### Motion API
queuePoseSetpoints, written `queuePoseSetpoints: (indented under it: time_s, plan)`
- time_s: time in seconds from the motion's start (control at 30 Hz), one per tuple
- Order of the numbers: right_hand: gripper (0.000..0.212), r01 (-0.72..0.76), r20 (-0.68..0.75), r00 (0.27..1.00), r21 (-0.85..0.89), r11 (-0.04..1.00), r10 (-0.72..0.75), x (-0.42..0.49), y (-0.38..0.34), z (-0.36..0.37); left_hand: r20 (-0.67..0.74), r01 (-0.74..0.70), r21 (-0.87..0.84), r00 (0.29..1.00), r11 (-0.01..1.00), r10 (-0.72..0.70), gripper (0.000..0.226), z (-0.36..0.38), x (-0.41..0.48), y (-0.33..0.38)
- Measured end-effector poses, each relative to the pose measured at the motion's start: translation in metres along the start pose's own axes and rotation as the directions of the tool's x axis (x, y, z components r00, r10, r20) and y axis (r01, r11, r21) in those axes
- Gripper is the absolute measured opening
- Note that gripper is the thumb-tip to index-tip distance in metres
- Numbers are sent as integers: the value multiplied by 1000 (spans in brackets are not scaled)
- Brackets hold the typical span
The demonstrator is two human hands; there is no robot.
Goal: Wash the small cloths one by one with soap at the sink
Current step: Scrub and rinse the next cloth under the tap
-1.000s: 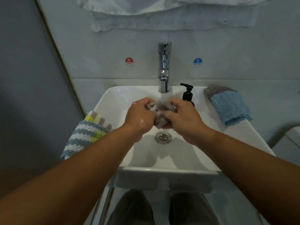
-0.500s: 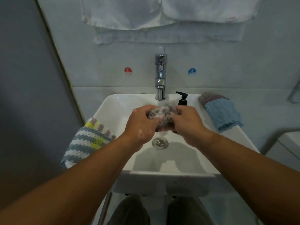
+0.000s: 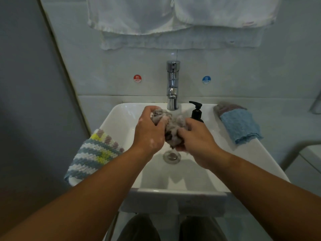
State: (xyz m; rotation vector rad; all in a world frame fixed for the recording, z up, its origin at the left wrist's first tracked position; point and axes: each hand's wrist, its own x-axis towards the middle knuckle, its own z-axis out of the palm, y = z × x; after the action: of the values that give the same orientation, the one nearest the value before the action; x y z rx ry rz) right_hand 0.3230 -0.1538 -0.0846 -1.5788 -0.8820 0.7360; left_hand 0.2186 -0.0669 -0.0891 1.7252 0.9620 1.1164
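A: Over sink [image 3: 121,122], left hand [image 3: 149,134] has risen toward tap [image 3: 172,84]; right hand [image 3: 199,143] sits lower.
B: Grip state?
A: Fingers [image 3: 181,132] of both hands clamped on soapy grey cloth [image 3: 172,124], held above drain [image 3: 172,156].
B: Step in hand?
A: Likely scrubbing. Next move: rinse under tap, wring, set aside, then fetch blue cloth [image 3: 240,126] or striped cloth [image 3: 93,155].

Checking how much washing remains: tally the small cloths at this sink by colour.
Grey cloth, being scrubbed: 1
Striped cloth: 1
Blue cloth: 1
Mauve-grey cloth, under the blue one: 1
Total: 4
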Motion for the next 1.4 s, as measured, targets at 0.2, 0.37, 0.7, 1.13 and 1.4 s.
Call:
queuePoseSetpoints:
  time_s: [0.2, 0.37, 0.7, 1.13, 1.4]
  plan:
    - [17, 92, -218, 973, 74, 993, -74, 17, -12, -2, 93, -178, 83, 981, 980, 170, 8, 16, -17, 12]
    - [15, 283, -182, 930, -199, 938, -320, 4, -1, 21, -4, -18, 24, 1000, 1000, 18, 9, 18, -3, 18]
    - [22, 259, -182, 931, -277, 925, -315, 2, 1, 26, -9, 47, 0, 999, 999, -47, 11, 16, -3, 15]
    - [24, 259, -176, 927, -335, 906, -330, 13, 3, 20, 49, 53, 17, 997, 998, -54, 17, 19, -15, 19]
    - [19, 227, -114, 950, -383, 895, -290, 6, 15, 26, 20, 41, 52, 999, 998, -42, 14, 15, -8, 15]
